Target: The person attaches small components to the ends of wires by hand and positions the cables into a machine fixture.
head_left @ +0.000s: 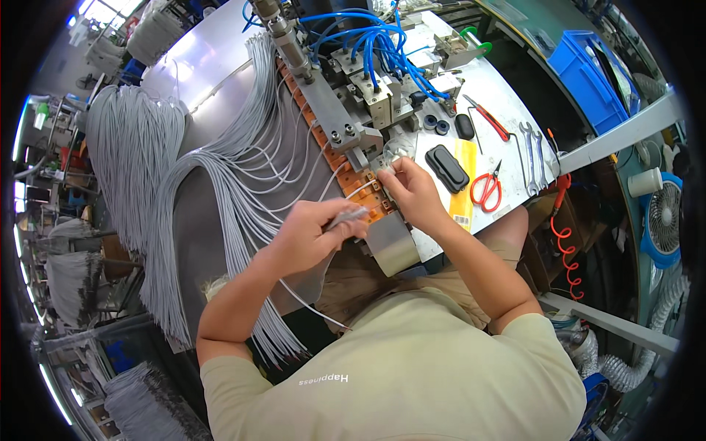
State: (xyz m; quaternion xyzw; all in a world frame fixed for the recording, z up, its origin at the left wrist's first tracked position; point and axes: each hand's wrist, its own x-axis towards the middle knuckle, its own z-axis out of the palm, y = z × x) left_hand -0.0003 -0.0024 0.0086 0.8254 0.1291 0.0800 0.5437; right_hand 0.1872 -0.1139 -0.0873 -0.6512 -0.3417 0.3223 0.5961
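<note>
Left hand (318, 229): closed around grey wires (346, 216), just left of orange strip (371, 198) | Right hand (412, 189): fingertips pinched on one wire end at the strip | scissors (487, 189) lie right.

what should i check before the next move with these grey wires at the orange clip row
1. Left hand grips a few grey wires: ok.
2. Right hand pinches one wire end at the orange clip row: ok.
3. Wire end seated in a clip: cannot tell, fingers hide it.
4. Wire bundle draped across the table, loose: ok.
5. Red scissors lie apart from both hands: ok.
</note>
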